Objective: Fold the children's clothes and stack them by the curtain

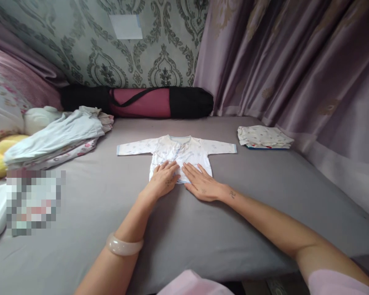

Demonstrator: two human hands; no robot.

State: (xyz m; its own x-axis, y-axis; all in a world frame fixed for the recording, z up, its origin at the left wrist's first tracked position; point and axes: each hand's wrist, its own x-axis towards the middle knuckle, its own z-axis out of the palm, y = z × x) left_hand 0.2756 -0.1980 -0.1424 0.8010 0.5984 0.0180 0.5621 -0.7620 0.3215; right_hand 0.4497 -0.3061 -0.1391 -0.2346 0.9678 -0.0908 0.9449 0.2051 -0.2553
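Observation:
A small white baby shirt (181,149) with a pale blue print and blue edging lies spread on the grey sheet, both sleeves stretched out sideways. My left hand (164,178) rests flat on the lower left of its front, fingers extended. On the lower right, my right hand (201,181) lies flat with its fingers pointing up and left. The two hands are close together but apart, and they cover part of the shirt's lower front and hem. Neither hand grips the cloth.
Folded printed clothes (264,137) sit in a stack at the right. At the left lie a pile of clothes (58,135), a yellow plush thing (0,157) and a blurred-out item (35,203). Along the wall stretches a long black and maroon bag (140,102). Purple curtains (264,53) hang at the right.

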